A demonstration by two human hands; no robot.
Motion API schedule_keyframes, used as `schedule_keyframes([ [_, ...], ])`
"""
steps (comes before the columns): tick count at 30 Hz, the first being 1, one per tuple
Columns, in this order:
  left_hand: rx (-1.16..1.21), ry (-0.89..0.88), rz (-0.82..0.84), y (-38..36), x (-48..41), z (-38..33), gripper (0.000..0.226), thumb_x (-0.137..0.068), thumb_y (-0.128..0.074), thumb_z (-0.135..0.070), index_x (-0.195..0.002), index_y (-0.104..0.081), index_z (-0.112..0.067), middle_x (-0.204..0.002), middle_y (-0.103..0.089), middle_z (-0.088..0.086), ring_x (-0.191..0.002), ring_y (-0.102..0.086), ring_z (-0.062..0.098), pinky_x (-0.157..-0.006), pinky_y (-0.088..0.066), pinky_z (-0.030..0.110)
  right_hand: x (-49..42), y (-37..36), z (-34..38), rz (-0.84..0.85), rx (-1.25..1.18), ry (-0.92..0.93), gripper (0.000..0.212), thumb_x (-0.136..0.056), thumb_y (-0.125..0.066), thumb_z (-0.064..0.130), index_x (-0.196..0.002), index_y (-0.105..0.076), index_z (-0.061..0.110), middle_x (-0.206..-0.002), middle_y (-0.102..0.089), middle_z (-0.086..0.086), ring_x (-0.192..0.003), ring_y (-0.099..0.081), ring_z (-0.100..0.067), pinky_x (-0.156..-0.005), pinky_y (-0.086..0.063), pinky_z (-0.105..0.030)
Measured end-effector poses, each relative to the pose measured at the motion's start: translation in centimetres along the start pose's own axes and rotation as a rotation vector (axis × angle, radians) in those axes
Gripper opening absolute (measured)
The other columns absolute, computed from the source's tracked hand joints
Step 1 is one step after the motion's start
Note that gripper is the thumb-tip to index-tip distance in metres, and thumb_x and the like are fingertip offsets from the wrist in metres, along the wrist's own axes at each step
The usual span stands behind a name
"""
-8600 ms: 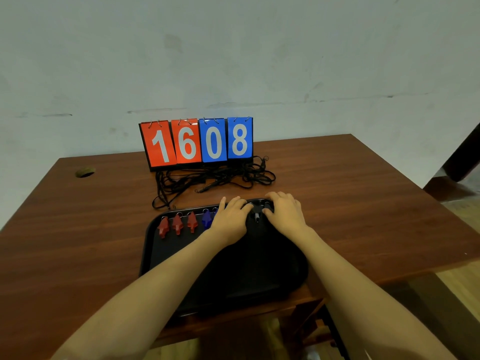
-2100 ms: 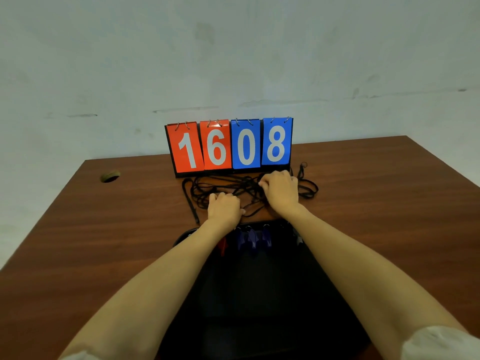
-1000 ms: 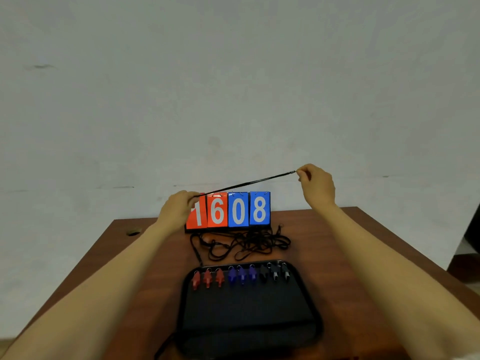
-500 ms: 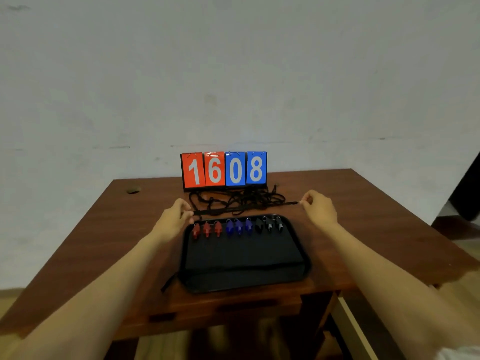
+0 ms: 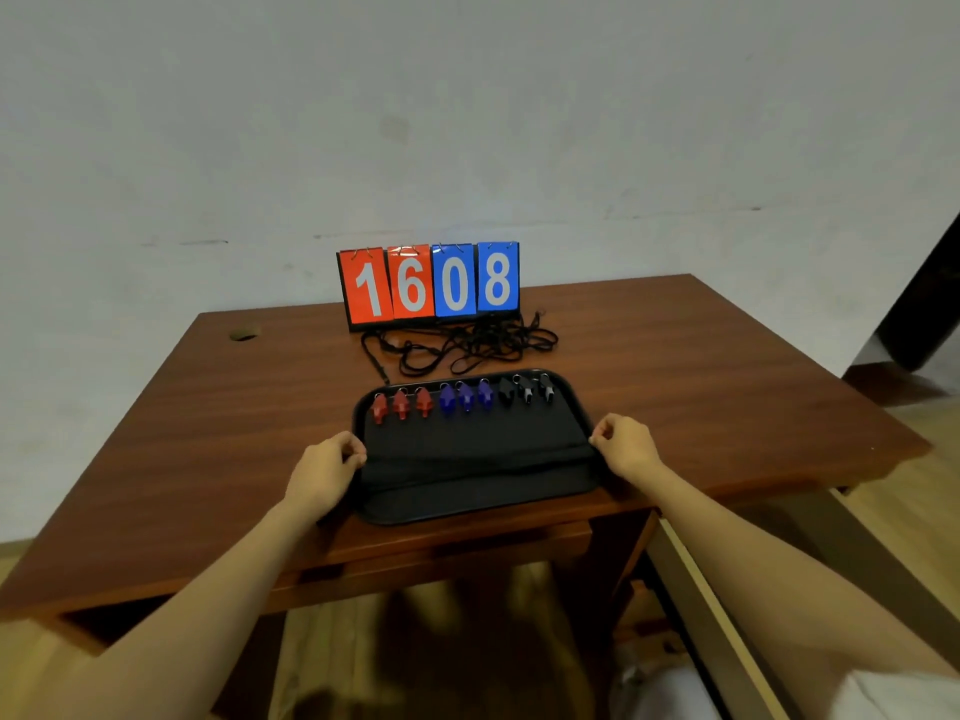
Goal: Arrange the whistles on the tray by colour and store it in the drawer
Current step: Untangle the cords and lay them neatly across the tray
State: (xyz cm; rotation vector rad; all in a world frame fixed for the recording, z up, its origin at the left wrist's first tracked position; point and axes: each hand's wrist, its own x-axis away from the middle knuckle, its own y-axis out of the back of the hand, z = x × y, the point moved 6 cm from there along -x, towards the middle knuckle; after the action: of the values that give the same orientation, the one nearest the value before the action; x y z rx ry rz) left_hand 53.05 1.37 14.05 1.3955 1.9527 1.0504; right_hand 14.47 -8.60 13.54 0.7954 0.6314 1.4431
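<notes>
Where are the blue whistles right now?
In the head view, the blue whistles lie mid-row at the far edge of the black tray, red whistles to their left, black whistles to their right.

black tray [image 5: 478,459], red whistles [image 5: 401,403], blue whistles [image 5: 466,396], black whistles [image 5: 526,391], red-and-blue scoreboard [image 5: 431,304], white digits [image 5: 371,296], reddish-brown table [image 5: 208,433]

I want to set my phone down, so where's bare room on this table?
Bare wood lies left of the tray up to the hole, and right of it toward the table edge. The tray's near half is bare too. Crowded: the cords between scoreboard and tray.
</notes>
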Motion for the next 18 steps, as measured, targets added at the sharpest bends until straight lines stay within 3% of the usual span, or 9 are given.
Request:
schedule_keyframes([
  [7,-0.082,-0.032,0.017,-1.3,0.5,0.7,0.019,-0.090,-0.056,-0.020,-0.074,-0.056,-0.031,-0.089,-0.065,0.003,-0.093,-0.057,0.026,-0.078,-0.052,0.041,0.1,-0.2,-0.5,0.002,0.016,0.013,0.019,-0.094,-0.049,0.005,-0.077,-0.055,0.010,-0.069,-0.053,0.006,-0.057,-0.048,-0.012,-0.046,-0.036,-0.024],
  [10,-0.126,-0.059,-0.026,-1.4,0.6,0.4,0.012,-0.091,-0.055,-0.018,-0.082,-0.061,-0.022,-0.092,-0.065,0.003,-0.106,-0.049,0.027,-0.086,-0.046,0.040,0.0,-0.3,-0.4,0.016,0.065,0.041,0.017,-0.094,-0.048,0.006,-0.079,-0.056,0.009,-0.089,-0.057,-0.007,-0.072,-0.052,-0.021,-0.060,-0.041,-0.029],
  [12,-0.152,-0.075,-0.039,-1.4,0.6,0.1,0.011,-0.091,-0.055,-0.017,-0.084,-0.063,-0.020,-0.095,-0.064,0.003,-0.106,-0.047,0.028,-0.088,-0.043,0.040,-0.1,-0.2,-0.4,0.027,0.086,0.047,0.016,-0.095,-0.048,0.008,-0.081,-0.056,0.009,-0.100,-0.050,-0.009,-0.085,-0.050,-0.026,-0.071,-0.040,-0.032],
  [18,-0.299,-0.097,-0.059,-1.6,0.6,0.1,0.014,-0.092,-0.050,-0.020,-0.092,-0.064,-0.024,-0.105,-0.063,0.001,-0.111,-0.046,0.027,-0.093,-0.032,0.041,-0.1,-0.3,-0.7,0.045,0.098,0.051,0.013,-0.094,-0.050,0.010,-0.083,-0.057,0.011,-0.103,-0.042,-0.005,-0.086,-0.046,-0.024,-0.080,-0.042,-0.034],
])
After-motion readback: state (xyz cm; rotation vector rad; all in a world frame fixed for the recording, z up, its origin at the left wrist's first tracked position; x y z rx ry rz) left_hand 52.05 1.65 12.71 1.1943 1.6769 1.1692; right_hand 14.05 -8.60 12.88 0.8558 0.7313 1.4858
